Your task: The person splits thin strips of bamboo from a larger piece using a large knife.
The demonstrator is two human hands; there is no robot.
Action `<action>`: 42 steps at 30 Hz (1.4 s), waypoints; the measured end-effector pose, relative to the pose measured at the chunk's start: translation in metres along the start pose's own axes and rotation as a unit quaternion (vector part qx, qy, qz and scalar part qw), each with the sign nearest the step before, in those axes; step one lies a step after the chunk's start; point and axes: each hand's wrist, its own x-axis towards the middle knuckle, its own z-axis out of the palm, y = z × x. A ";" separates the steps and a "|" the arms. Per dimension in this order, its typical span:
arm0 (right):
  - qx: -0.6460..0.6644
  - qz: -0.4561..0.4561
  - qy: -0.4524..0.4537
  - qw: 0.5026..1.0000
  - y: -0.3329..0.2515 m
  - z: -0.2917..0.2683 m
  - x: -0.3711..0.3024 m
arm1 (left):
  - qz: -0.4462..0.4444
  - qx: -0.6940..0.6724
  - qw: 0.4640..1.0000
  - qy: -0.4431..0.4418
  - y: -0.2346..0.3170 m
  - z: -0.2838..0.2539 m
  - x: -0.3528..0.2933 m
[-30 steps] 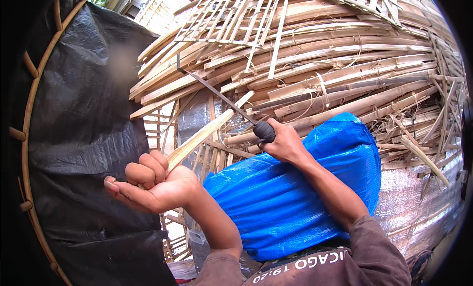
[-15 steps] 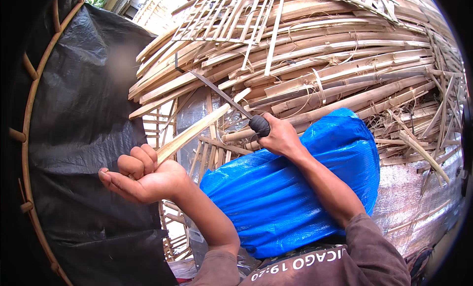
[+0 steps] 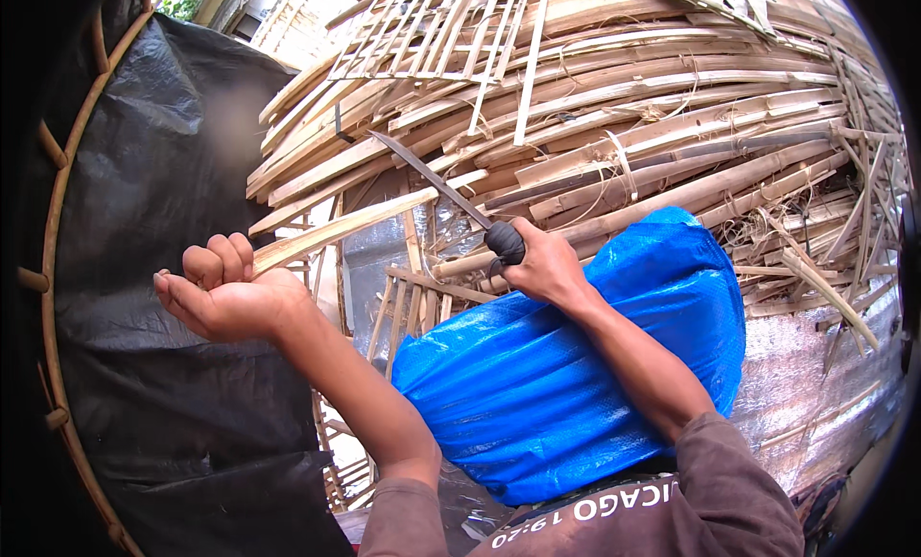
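Observation:
My left hand (image 3: 228, 284) is closed around the near end of a pale split bamboo strip (image 3: 345, 229). The strip slants up and to the right, and its far end comes close to the knife blade. In my right hand (image 3: 545, 260) is a long knife (image 3: 436, 185) with a dark narrow blade and a black wrapped handle. Its blade points up and left, past the strip's far end; whether the two touch, I cannot tell. A blue plastic sheet (image 3: 576, 355) covers my lap, beneath my right forearm.
A big pile of split bamboo (image 3: 662, 125) fills the far side, with a slatted bamboo lattice (image 3: 432, 29) on top. Black plastic sheeting (image 3: 173, 192) hangs at the left along a curved pole (image 3: 59, 221). Silvery sheeting (image 3: 796, 384) lies at the right.
My left hand has moved left and slightly up, drawing the bamboo strip back along the blade so its far end sits farther left. My right hand and the knife are almost still.

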 end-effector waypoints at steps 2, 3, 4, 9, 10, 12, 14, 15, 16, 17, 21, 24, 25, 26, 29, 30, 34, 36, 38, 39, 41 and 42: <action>0.072 -0.066 -0.011 0.995 -0.009 -0.003 -0.011 | -0.001 -0.013 1.000 -0.021 -0.003 0.003 0.003; 0.107 -0.096 -0.020 0.989 -0.015 -0.005 -0.017 | -0.003 -0.016 0.999 -0.031 -0.004 0.003 0.004; 0.117 -0.152 -0.013 0.981 -0.027 -0.007 -0.021 | -0.004 -0.021 0.999 -0.036 -0.004 0.006 0.005; 0.120 -0.011 0.015 0.993 0.013 0.017 0.003 | -0.009 0.011 0.999 -0.043 -0.007 0.021 0.016; 0.111 0.019 -0.004 0.994 0.016 0.009 0.009 | -0.014 0.012 0.999 -0.035 -0.009 0.021 0.017; 0.057 0.021 -0.001 0.998 0.014 0.007 0.009 | -0.020 0.006 0.999 -0.028 -0.011 0.022 0.021; 0.042 0.019 0.009 0.999 0.011 0.009 0.006 | -0.028 -0.004 0.999 -0.035 -0.014 0.023 0.020; 0.070 -0.010 0.014 0.997 0.010 0.009 0.002 | -0.024 -0.005 0.999 -0.038 -0.015 0.025 0.019; 0.101 -0.038 0.017 0.994 0.003 0.007 -0.003 | -0.019 -0.003 0.999 -0.044 -0.015 0.029 0.015; 0.131 -0.063 0.016 0.989 -0.006 0.005 -0.010 | -0.016 0.004 0.999 -0.049 -0.013 0.030 0.013; 0.194 -0.282 0.020 0.939 -0.051 -0.007 -0.022 | 0.032 0.028 0.999 -0.005 -0.019 0.027 0.029; 0.097 -0.071 0.036 0.992 0.001 0.019 -0.007 | -0.007 0.020 0.999 -0.042 -0.010 0.031 0.018; 0.095 0.039 0.026 0.994 0.025 0.022 0.004 | -0.012 0.020 0.999 -0.033 -0.012 0.032 0.018; 0.038 0.066 0.023 0.997 0.039 0.024 0.011 | -0.015 0.021 0.999 -0.023 -0.012 0.033 0.019; 0.005 0.086 0.003 0.996 0.032 0.020 0.013 | -0.020 0.021 0.999 -0.026 -0.014 0.035 0.020; 0.018 0.075 0.024 0.997 0.031 0.021 0.014 | -0.015 0.017 0.999 -0.033 -0.015 0.039 0.020; 0.131 -0.023 0.025 0.991 0.003 0.006 -0.002 | -0.016 0.013 0.999 -0.051 -0.014 0.043 0.016; 0.202 -0.098 0.026 0.974 -0.019 -0.005 -0.009 | -0.019 0.012 0.998 -0.055 -0.013 0.040 0.015; 0.248 -0.159 0.014 0.956 -0.036 -0.009 -0.014 | -0.019 0.009 0.998 -0.065 -0.012 0.035 0.018; 0.222 -0.142 0.010 0.964 -0.033 -0.006 -0.013 | -0.012 0.008 0.997 -0.070 -0.011 0.033 0.019; 0.169 -0.102 0.010 0.980 -0.017 0.003 -0.006 | -0.008 0.003 0.996 -0.084 -0.011 0.033 0.017; 0.121 -0.030 0.009 0.992 -0.001 0.013 0.000 | -0.015 0.005 0.997 -0.080 -0.011 0.033 0.017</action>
